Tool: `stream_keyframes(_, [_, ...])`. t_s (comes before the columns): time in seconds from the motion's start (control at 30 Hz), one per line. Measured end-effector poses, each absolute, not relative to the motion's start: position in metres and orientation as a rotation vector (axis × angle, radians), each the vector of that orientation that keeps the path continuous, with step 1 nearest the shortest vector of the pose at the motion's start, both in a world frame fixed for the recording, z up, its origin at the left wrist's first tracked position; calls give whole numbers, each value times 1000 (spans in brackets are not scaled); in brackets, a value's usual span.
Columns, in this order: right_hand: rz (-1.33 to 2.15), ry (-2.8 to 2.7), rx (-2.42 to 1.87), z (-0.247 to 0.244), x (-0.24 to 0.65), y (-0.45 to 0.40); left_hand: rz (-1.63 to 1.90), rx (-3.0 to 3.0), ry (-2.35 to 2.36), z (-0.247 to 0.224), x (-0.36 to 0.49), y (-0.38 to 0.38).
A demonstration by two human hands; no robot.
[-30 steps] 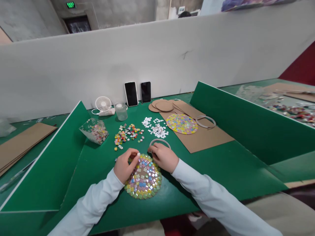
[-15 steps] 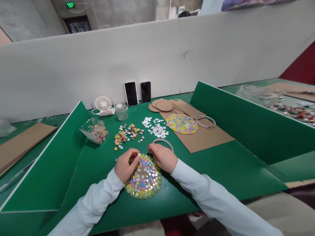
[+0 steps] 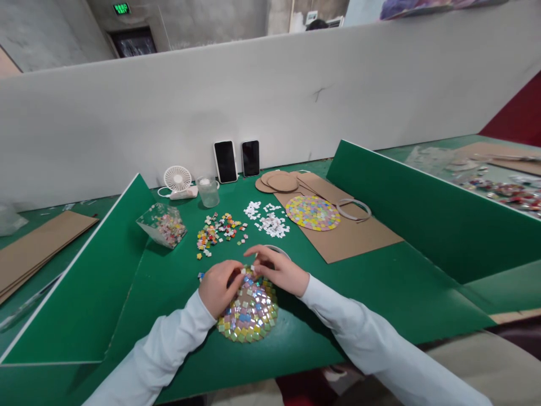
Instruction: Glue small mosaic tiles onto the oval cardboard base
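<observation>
On the green tabletop in front of me lies a round mosaic disc [image 3: 253, 316] covered with shiny yellow, green, pink and blue square tiles. Bare brown board shows at one spot near its middle. My left hand [image 3: 217, 287] is at the disc's upper left, thumb and forefinger pinched on a small white-looking tile [image 3: 244, 270]. Over the disc's top edge, my right hand [image 3: 281, 272] has its forefinger stretched out and the other fingers curled. A whitish bit shows by its thumb tip, too small to name. Behind that hand, a pale ring [image 3: 276, 250] is partly hidden.
Loose coloured tiles [image 3: 220, 228] and white pieces [image 3: 273, 224] lie beyond my hands. A clear tile container [image 3: 164, 225] stands left; a finished-looking mosaic disc [image 3: 313, 213] rests on cardboard [image 3: 350, 242] at right. Green panels [image 3: 422, 214] flank both sides. Behind are a fan [image 3: 177, 179], cup [image 3: 208, 193] and two phones [image 3: 225, 162].
My left hand has shifted slightly right with the tile. The right hand's forefinger has stretched out leftward, and the two hands' fingertips are closer together.
</observation>
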State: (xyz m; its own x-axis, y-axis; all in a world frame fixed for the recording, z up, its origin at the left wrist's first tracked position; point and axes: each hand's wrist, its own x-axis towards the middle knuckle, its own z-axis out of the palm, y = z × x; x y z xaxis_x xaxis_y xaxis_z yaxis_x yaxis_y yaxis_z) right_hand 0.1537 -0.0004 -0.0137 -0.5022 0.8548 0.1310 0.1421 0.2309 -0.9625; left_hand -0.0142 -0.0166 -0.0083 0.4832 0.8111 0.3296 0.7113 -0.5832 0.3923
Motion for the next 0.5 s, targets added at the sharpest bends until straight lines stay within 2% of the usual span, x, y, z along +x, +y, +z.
stream_keyframes(0.5, [1298,-1967,-952,-13,150,-6,684,2773,1108,-6,-12,-19])
